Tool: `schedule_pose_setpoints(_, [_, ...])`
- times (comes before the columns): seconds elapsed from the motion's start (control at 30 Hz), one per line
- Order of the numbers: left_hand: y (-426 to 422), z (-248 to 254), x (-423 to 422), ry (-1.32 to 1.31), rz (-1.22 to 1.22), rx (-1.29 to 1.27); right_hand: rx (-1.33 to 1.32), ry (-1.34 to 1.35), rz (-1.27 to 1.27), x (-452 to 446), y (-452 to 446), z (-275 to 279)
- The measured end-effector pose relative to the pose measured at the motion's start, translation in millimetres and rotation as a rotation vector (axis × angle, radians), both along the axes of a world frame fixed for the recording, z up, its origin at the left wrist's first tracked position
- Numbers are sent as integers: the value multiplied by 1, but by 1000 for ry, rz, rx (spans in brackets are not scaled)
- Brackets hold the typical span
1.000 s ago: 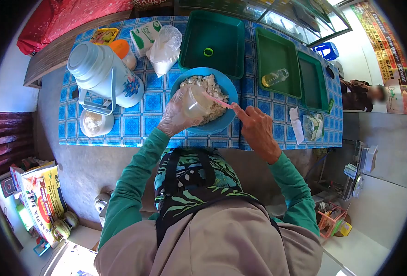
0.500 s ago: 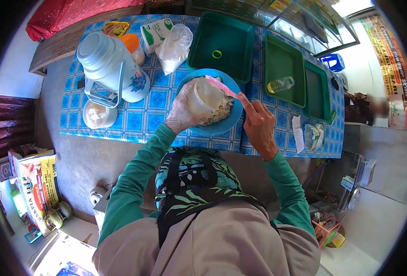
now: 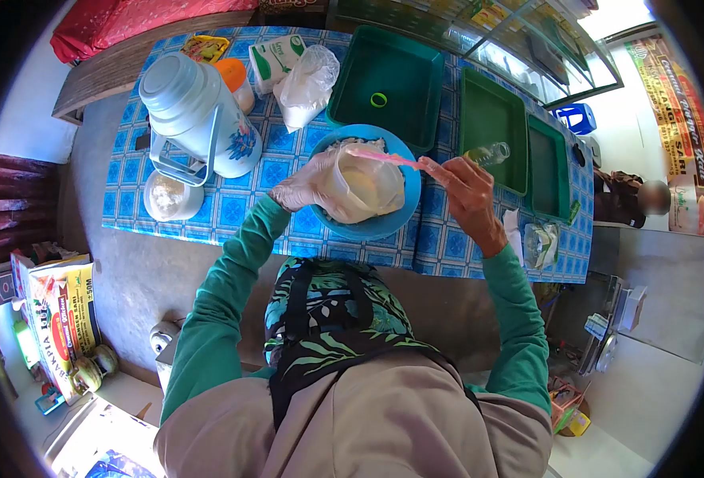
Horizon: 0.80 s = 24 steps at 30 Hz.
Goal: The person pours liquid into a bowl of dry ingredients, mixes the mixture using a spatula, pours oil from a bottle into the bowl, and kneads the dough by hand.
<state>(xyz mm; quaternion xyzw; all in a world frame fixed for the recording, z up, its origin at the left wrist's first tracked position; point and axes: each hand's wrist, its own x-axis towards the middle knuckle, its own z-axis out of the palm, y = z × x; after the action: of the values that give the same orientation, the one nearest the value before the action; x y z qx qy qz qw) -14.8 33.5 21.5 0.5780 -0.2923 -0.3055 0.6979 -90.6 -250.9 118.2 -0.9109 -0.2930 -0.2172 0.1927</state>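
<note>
My left hand (image 3: 306, 185), in a clear thin glove, grips a translucent white plastic tub (image 3: 372, 195) from its left side. The tub is tilted over a blue bowl (image 3: 407, 209), its mouth turned toward the bowl's right side. Pale, lumpy food shows around the tub at the bowl's edge. Between the fingers of my bare right hand (image 3: 467, 191) is the handle of a pink plastic spoon (image 3: 384, 157). Its head lies over the tub's upper rim; whether they touch, I cannot tell.
Left on the blue checked cloth stand a large thermos (image 3: 197, 111) and a white tub of pale food (image 3: 173, 197). Behind the bowl lie a plastic bag (image 3: 308, 86) and a green tray (image 3: 390, 68). Another green tray (image 3: 491, 107) holds a small bottle (image 3: 489, 154).
My right hand has moved right, bringing the pink spoon to a flatter angle over the tub. My left hand has tilted the tub further to the right over the bowl.
</note>
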Motion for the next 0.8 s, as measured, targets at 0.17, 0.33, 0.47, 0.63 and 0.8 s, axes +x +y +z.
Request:
schedule_pose_setpoints(0.17, [2, 10, -4, 25, -46, -39, 66, 20, -22, 0, 1, -1])
schedule_pose_setpoints(0.33, [9, 13, -6, 108, -101, -28, 125, 54, 41, 4, 4, -1])
schedule_pose_setpoints(0.47, [7, 10, -4, 69, -123, -42, 85, 48, 80, 6, 3, 8])
schedule_pose_setpoints(0.63, [9, 6, 3, -73, -111, 19, 66, 63, 177, 5, 1, 10])
schedule_pose_setpoints(0.8, [9, 22, -1, -190, 45, 127, -154, 74, 25, -6, 2, 11])
